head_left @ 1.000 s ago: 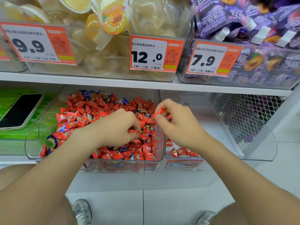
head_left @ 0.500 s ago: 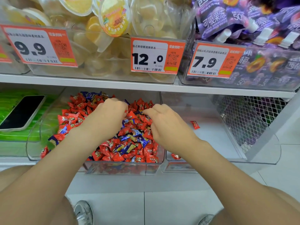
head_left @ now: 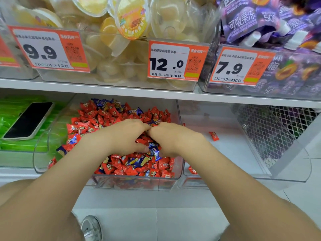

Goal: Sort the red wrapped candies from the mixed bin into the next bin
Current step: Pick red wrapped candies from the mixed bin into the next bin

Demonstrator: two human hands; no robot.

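Many red candies beneath left hand and right hand look light, crinkly, slippery; pinch wrapper ends. Fingers curl downward; any hold is hidden.

The clear mixed bin is heaped with red wrapped candies and a few blue ones beneath both hands. In the next bin, right of the right hand, one red candy lies flat. Another sits by the wrist, perhaps among more that are hidden.
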